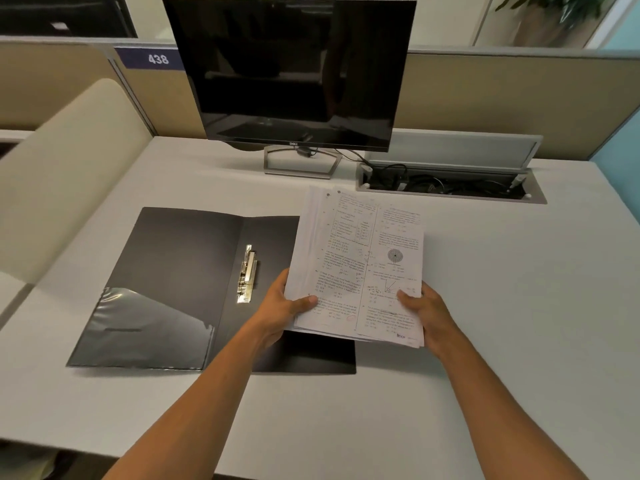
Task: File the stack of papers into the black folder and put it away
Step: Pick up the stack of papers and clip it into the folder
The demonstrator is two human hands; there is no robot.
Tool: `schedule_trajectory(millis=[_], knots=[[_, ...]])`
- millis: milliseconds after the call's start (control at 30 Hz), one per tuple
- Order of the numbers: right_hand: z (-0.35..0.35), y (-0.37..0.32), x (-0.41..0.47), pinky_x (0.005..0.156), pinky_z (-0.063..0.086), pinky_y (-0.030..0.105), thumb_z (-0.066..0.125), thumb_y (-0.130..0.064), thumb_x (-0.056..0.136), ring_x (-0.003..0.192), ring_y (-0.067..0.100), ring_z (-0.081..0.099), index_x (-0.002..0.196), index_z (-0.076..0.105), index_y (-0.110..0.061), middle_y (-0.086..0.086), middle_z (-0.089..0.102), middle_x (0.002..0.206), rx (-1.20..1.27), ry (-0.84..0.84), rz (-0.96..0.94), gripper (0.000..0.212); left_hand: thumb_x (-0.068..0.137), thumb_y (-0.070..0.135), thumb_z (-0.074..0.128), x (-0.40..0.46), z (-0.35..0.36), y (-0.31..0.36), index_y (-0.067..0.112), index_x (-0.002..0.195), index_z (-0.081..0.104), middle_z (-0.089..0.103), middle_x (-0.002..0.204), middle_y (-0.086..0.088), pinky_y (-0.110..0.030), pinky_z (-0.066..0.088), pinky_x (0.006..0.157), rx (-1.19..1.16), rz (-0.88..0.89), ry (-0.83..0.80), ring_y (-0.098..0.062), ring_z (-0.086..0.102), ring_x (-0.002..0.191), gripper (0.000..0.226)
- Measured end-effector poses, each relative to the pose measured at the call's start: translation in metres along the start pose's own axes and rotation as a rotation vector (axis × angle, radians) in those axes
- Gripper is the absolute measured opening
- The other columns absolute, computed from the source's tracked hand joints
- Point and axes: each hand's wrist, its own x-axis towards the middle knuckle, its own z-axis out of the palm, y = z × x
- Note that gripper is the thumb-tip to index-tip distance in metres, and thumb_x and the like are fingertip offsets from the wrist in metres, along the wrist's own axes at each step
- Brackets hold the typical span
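Note:
The black folder (180,271) lies open and flat on the grey desk, with a metal clip (248,273) along its spine and a clear pocket on its left flap. I hold the stack of printed papers (360,261) over the folder's right flap, which it mostly hides. My left hand (289,306) grips the stack's lower left edge, thumb on top. My right hand (424,310) grips the lower right edge the same way.
A dark monitor (294,71) on a metal stand sits at the back of the desk (519,306). An open cable tray (450,185) with wires lies behind the papers to the right. Beige partitions ring the desk, and a cream chair back (69,174) stands at the left.

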Motion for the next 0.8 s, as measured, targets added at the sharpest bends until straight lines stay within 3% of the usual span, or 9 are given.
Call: schedule_trajectory(millis=[167,333,433,500,667,800], knots=[[0.030,0.013,-0.003,0.082,0.056,0.044,0.058,0.000,0.089,0.101,0.022,0.067,0.122,0.057,-0.021,-0.001,0.068,0.116,-0.164,0.037,-0.032,0.040,0.076,0.008,0.076,-0.009,-0.029,-0.009,0.026,0.119,0.047,0.062,0.116,-0.005,-0.047,0.057,0.081,0.064,-0.038,0.036,-0.026,0.064,0.104,0.054],[0.045,0.028,-0.007,0.083,0.056,0.043,0.059,0.000,0.089,0.101,0.022,0.066,0.121,0.058,-0.022,-0.001,0.068,0.116,-0.238,0.087,-0.033,0.039,0.075,0.022,0.078,-0.018,-0.051,-0.024,0.029,0.116,0.046,0.063,0.111,0.003,-0.034,0.060,0.074,0.176,-0.053,0.056,-0.019,0.066,0.097,0.052],[0.051,0.035,-0.009,0.072,0.058,0.034,0.059,0.000,0.089,0.097,0.019,0.068,0.120,0.058,-0.024,-0.004,0.069,0.113,-0.227,0.099,-0.028,0.039,0.078,0.032,0.076,-0.020,-0.069,-0.027,0.024,0.108,0.053,0.068,0.095,0.004,-0.024,0.058,0.061,0.305,0.038,0.222,-0.015,0.070,0.083,0.038],[0.054,0.037,-0.010,0.066,0.057,0.030,0.060,0.000,0.088,0.093,0.017,0.069,0.118,0.059,-0.025,-0.006,0.070,0.110,-0.205,0.107,-0.026,0.039,0.082,0.034,0.071,-0.021,-0.083,-0.028,0.023,0.097,0.060,0.070,0.086,0.000,-0.027,0.058,0.058,0.344,0.144,0.363,-0.018,0.070,0.075,0.022],[0.061,0.045,-0.008,0.069,0.058,0.034,0.062,-0.001,0.087,0.094,0.017,0.069,0.116,0.059,-0.026,-0.003,0.070,0.111,-0.211,0.090,-0.035,0.039,0.092,0.027,0.057,-0.015,-0.124,-0.034,0.019,0.099,0.064,0.067,0.088,0.004,-0.022,0.047,0.069,0.792,0.434,0.587,-0.010,0.061,0.077,0.013],[0.071,0.049,-0.006,0.072,0.058,0.037,0.062,0.000,0.086,0.095,0.018,0.069,0.115,0.059,-0.027,0.000,0.070,0.111,-0.240,0.081,-0.039,0.039,0.091,0.013,0.057,0.001,-0.148,-0.036,0.007,0.103,0.066,0.066,0.105,-0.010,-0.036,0.046,0.086,1.089,0.559,0.576,-0.027,0.060,0.096,0.016]])
